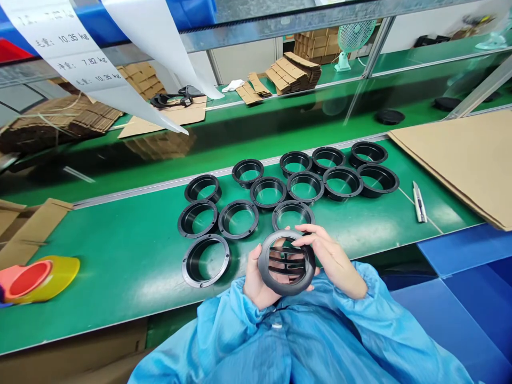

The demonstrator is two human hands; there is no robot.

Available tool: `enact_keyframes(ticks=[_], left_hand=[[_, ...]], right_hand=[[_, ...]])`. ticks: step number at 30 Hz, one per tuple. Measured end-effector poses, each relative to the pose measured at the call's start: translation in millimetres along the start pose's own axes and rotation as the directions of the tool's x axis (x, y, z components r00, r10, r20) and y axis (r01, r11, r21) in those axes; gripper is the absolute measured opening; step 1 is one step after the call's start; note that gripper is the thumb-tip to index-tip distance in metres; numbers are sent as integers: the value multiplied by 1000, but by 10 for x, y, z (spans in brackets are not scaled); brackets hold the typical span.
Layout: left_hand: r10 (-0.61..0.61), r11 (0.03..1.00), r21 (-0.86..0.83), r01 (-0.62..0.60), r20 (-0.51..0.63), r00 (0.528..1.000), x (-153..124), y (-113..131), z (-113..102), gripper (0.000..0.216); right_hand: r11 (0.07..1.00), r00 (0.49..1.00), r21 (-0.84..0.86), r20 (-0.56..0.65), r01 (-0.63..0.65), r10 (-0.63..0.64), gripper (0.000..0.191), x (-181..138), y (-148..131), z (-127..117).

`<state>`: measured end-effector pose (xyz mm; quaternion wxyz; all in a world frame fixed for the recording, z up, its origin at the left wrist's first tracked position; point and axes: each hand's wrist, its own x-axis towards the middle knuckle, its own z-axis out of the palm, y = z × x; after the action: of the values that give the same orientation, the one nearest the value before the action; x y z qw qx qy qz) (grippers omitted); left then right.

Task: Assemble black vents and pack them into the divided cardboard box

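Note:
A round black air vent (pixel 287 262) with curved slats across its opening is held just in front of my body, near the table's front edge. My left hand (pixel 258 277) grips it from the left and underneath, with fingers visible through the gaps. On the upper right side, my right hand (pixel 326 253) has its fingers on the rim and the thumb side low beside it. Just beyond the vent lies a black flanged ring (pixel 294 204), one of several similar open rings spread on the green table. Another black ring (pixel 206 261) sits to the left, close to the front edge.
A white utility knife (pixel 420 201) lies at the right, beside a large cardboard sheet (pixel 460 160). Red and yellow plastic containers (pixel 64 277) stand at the left edge near folded cardboard (pixel 38 229). Printed paper strips (pixel 84 58) hang from the shelf above.

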<state>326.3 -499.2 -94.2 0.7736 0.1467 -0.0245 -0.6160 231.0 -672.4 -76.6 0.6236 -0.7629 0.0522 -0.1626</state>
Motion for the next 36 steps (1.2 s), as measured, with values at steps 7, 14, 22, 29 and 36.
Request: enact_keyframes(ticks=[7,14,22,29,36], left_hand=[[-32,999,2,32,-23,999,14,19,18,73],[-70,996,-53,67,-60,996,14,44,71,60],[-5,1000,-6,5,-65,998,-8,1,7,70],[11,1000,-3,-11,-53,999,1,6,53,63],[52,999,4,-53,-275,960,-19,30,187,53]], right_hand=[[999,1000,28,-5,-23,23,48,-10,23,23],[1000,1000,-10,-29,-5,5,49,3,69,26],[999,999,-25,-37,-27,26,45,-79,-32,54],[951,983,-257,-14,173,-182,43,-108,-16,103],[696,893,-561,296,449,-338,74,-221,-45,139]])
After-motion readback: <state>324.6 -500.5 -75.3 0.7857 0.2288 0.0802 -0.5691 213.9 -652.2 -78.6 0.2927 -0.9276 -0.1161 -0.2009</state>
